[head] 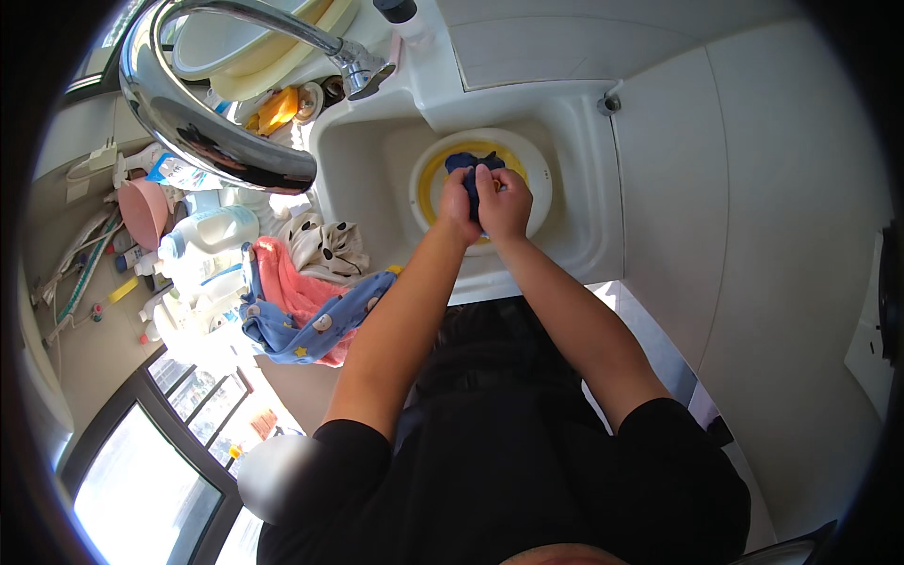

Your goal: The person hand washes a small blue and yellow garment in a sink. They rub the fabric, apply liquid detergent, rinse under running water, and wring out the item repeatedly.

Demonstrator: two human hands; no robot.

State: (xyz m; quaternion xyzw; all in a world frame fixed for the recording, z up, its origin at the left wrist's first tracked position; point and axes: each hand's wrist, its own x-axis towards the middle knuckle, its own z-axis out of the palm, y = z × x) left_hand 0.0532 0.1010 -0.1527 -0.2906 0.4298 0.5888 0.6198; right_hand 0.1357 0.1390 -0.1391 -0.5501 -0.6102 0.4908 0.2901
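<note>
Both my hands are close together over a round basin (540, 183) with a pale rim and yellow inside. My left hand (459, 205) is closed around a bunched dark blue cloth (472, 164). From the other side my right hand (505, 201) grips the same cloth, thumb on top. Part of the cloth spreads out beyond my fingers, above the basin. The basin sits in a white sink (367, 162). My hands hide the near middle of the basin, so what lies under them cannot be seen.
A chrome faucet (233, 155) arches over the sink's left side. Left of the sink lie a spotted white cloth (328, 247), a coral towel (286, 275) and a blue patterned garment (311, 335). Detergent bottles (212, 236) crowd behind them. Stacked basins (247, 53) stand at the back.
</note>
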